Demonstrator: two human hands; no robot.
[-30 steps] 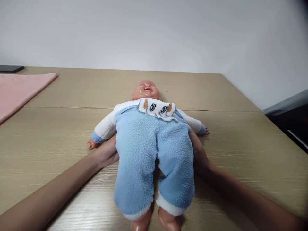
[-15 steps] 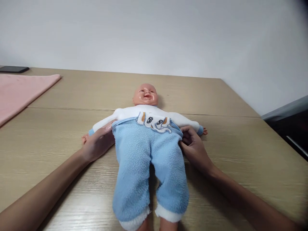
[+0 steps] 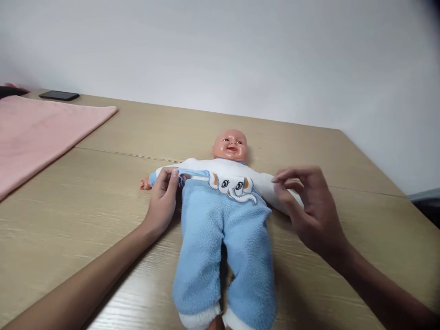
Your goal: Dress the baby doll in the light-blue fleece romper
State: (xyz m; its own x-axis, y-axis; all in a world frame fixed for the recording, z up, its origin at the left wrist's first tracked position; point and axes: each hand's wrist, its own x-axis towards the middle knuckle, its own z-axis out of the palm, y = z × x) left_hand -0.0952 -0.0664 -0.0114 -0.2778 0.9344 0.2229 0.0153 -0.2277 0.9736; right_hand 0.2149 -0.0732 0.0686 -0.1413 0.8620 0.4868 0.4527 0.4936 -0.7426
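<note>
A baby doll (image 3: pixel 229 145) lies on its back on the wooden table (image 3: pixel 85 201), head away from me. It wears a fleece romper (image 3: pixel 223 229) with light blue legs, a white top and an embroidered elephant on the chest. My left hand (image 3: pixel 163 201) pinches the romper's blue edge at the doll's arm on the left side. My right hand (image 3: pixel 307 206) hovers just above the doll's other arm, fingers bent and apart, holding nothing.
A pink cloth (image 3: pixel 37 133) is spread at the far left of the table. A dark phone (image 3: pixel 59 95) lies behind it near the white wall. The table's right edge runs diagonally at the right, with something dark (image 3: pixel 428 206) beyond it.
The doll has been laid flat and its legs lowered. My left hand has moved up to pinch the romper by the shoulder. My right hand has let go and lifted off the doll's side.
</note>
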